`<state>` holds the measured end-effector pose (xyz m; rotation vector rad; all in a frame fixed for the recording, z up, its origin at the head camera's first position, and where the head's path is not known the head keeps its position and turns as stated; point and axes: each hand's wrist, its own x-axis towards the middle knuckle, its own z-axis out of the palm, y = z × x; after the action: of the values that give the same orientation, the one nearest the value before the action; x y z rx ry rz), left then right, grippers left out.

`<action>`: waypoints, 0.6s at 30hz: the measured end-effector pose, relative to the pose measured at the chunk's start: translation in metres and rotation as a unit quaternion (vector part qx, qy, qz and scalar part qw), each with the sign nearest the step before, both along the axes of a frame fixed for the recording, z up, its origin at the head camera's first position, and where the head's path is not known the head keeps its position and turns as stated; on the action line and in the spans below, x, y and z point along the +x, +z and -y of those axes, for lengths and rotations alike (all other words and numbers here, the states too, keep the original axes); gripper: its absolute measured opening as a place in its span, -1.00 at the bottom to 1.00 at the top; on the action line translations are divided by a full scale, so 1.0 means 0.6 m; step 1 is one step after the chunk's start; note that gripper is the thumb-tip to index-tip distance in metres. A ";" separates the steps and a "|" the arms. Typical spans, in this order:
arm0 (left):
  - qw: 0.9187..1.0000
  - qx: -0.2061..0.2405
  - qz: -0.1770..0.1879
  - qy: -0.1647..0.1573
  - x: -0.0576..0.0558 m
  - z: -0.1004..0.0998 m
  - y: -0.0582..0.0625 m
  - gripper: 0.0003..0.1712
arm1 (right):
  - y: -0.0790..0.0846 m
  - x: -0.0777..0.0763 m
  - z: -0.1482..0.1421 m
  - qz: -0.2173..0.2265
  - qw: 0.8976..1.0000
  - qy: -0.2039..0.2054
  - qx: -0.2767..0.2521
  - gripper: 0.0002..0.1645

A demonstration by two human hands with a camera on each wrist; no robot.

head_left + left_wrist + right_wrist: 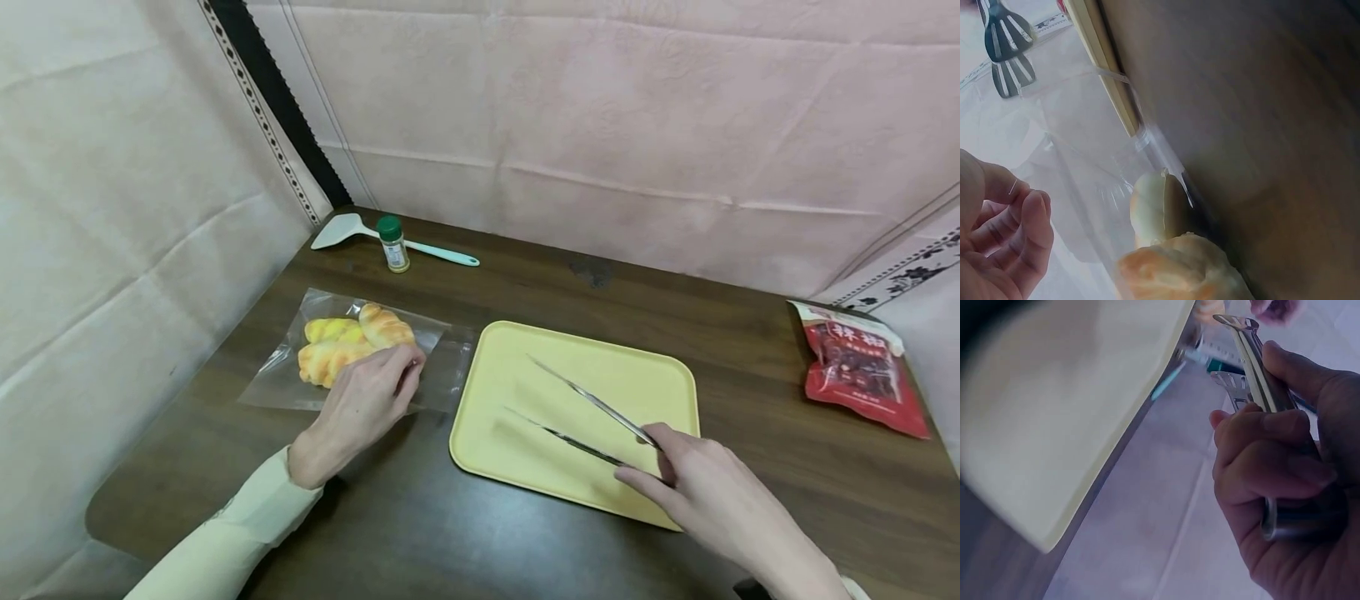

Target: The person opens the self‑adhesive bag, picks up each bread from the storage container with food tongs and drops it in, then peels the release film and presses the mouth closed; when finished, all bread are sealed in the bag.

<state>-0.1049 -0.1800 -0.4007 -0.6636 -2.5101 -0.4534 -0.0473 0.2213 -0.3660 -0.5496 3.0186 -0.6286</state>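
My left hand (367,404) pinches the upper film of a clear plastic bag (279,385) between thumb and finger. Inside the bag lie several bread rolls (330,360), golden and yellow. In the left wrist view, two of the rolls (1175,269) show beneath the film beside my fingers (1036,225). My right hand (716,487) grips a pair of metal tongs (600,406) near the hinged end, thumb on one arm and fingers on the other. The tongs stand spread over the yellow tray (517,343), their slotted heads (1007,31) pointing toward the bag with nothing between them.
Behind the bag, a small green-capped seasoning bottle (393,247) stands in front of a pale turquoise spatula (442,253). A red food packet (858,371) lies at the far right of the wooden table (420,533). Cloth-covered walls (600,125) border the back and sides.
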 end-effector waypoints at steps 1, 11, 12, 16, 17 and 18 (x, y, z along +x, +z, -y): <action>1.000 -0.001 0.001 -0.001 -0.001 0.000 -0.001 -0.81 | -0.004 0.009 -0.010 -0.007 1.000 -0.010 -0.005 -0.59; 1.000 -0.016 0.005 -0.016 -0.005 0.000 -0.008 -0.78 | -0.062 0.086 -0.109 -0.041 0.982 -0.178 -0.038 -0.64; 1.000 -0.018 0.007 -0.016 -0.004 0.001 -0.008 -0.77 | -0.066 0.089 -0.117 -0.019 0.979 -0.203 -0.030 -0.61; 1.000 -0.021 0.016 -0.015 -0.004 0.002 -0.009 -0.76 | -0.079 0.089 -0.144 0.062 0.960 -0.274 -0.019 -0.36; 0.999 -0.021 0.018 -0.015 -0.004 0.002 -0.009 -0.75 | -0.080 0.088 -0.151 0.085 0.954 -0.288 -0.018 -0.28; 0.999 -0.022 0.020 -0.016 -0.006 0.001 -0.008 -0.74 | -0.082 0.086 -0.157 0.096 0.950 -0.298 -0.017 -0.22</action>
<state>-0.1083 -0.1807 -0.4057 -0.7187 -2.5561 -0.4283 0.0041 0.3154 -0.4150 0.4296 2.9627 -0.6939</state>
